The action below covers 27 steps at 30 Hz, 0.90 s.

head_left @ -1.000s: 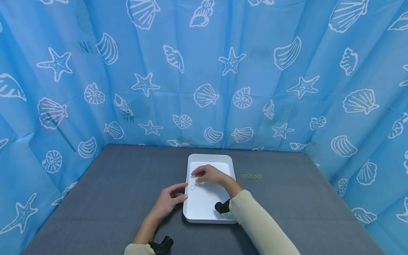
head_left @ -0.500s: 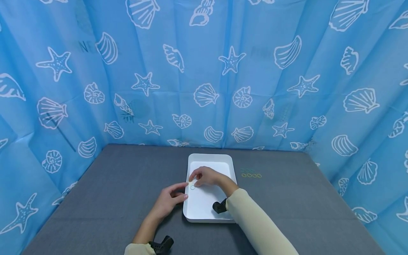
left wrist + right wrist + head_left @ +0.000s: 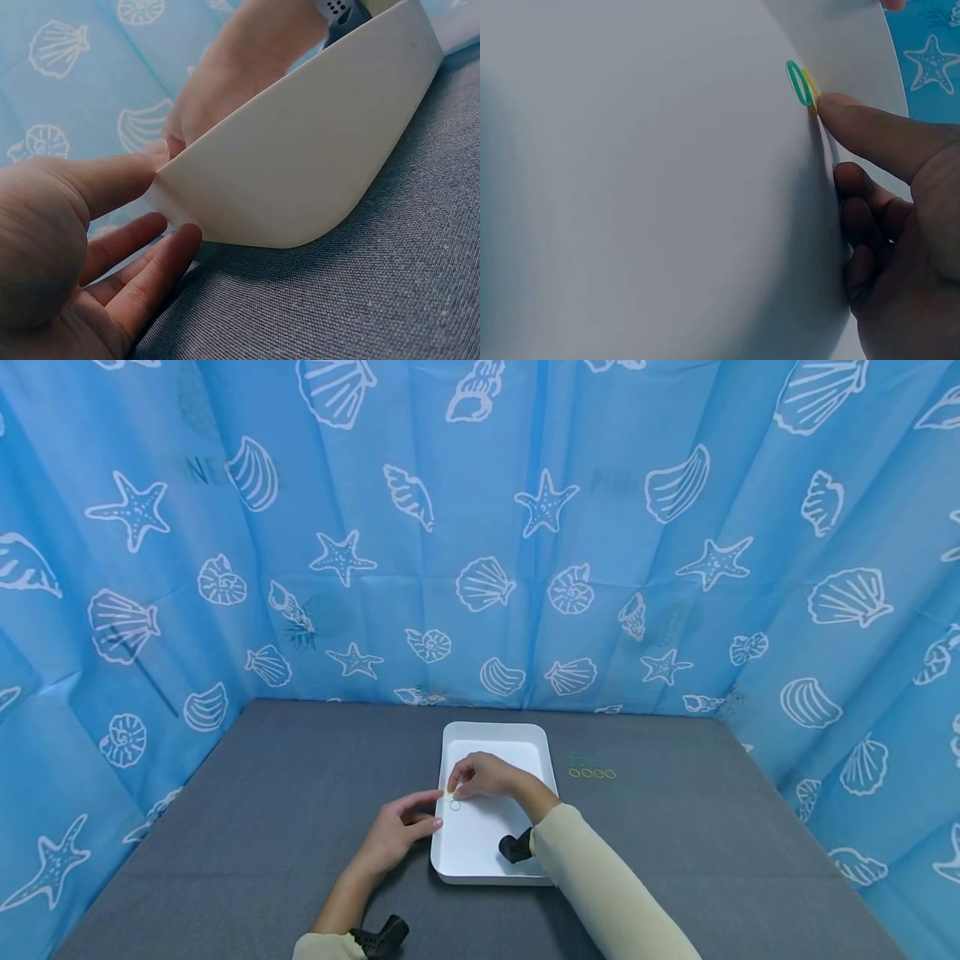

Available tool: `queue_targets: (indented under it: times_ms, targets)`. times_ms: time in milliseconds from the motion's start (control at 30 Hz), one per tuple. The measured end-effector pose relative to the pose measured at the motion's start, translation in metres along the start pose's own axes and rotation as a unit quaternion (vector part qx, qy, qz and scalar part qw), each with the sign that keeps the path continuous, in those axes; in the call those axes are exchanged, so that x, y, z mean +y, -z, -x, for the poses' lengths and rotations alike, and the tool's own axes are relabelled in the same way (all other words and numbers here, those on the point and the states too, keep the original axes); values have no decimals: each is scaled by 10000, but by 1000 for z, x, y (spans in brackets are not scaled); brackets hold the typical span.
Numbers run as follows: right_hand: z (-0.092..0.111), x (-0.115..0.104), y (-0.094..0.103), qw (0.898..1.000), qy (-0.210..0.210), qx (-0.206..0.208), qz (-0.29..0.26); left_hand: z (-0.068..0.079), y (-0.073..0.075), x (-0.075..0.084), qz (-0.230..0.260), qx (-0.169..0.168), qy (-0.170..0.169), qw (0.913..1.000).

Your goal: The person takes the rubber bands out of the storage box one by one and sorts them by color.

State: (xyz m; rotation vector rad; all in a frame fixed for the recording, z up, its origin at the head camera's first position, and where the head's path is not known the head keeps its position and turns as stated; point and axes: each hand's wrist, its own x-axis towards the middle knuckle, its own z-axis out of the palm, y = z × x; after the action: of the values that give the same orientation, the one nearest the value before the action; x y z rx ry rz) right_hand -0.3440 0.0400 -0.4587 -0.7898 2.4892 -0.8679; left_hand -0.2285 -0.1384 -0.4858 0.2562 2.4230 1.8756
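Observation:
My right hand [image 3: 482, 777] reaches into the white tray [image 3: 495, 860], fingers curled near its left wall. In the right wrist view its thumb [image 3: 847, 112] pinches a thin yellow rubber band [image 3: 811, 80] at the foot of the wall; part of the band is hidden. Right beside it lies a green rubber band [image 3: 793, 86], which in the head view shows just below the fingertips. My left hand [image 3: 397, 831] rests against the tray's left side. The left wrist view shows its thumb on the rim and its straight fingers [image 3: 150, 289] along the outer wall.
To the right of the tray, several yellow rubber bands [image 3: 587, 773] lie in a row, with a row of green ones [image 3: 582, 762] behind. Grey cloth [image 3: 337, 752] covers the table. A blue shell-print curtain [image 3: 420, 552] hangs behind and at the sides.
My right hand has come down and left onto the yellow rubber band by the tray wall. The green band has slid slightly toward the near side. My left hand has stayed put.

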Motion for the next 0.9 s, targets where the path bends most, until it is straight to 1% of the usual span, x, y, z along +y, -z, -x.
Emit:
queue_targets:
  times_ms: [267,333,500,567,633,800,900]
  targets:
    - [1,-4,-2,9999,53,103,104,1,1,3,60,-22,-7,10000]
    - [1,-6,-2,9998,-25,120,153,3,2,9,94,-54,-43,9999]
    - [3,-8,-3,9995,-207,137,189,11,2,29,49,-86,-52,9999]
    - [4,-9,-3,9995,-215,142,175,13,1,31,22,-85,-47,10000]
    - [5,-9,-3,9995,-224,143,183,11,2,27,69,-97,-59,9999]
    - [6,-4,-2,9995,-179,192,164,3,2,6,101,-97,-88,9999]
    - [6,-1,0,9996,-153,242,64,2,1,3,46,-72,-95,9999]
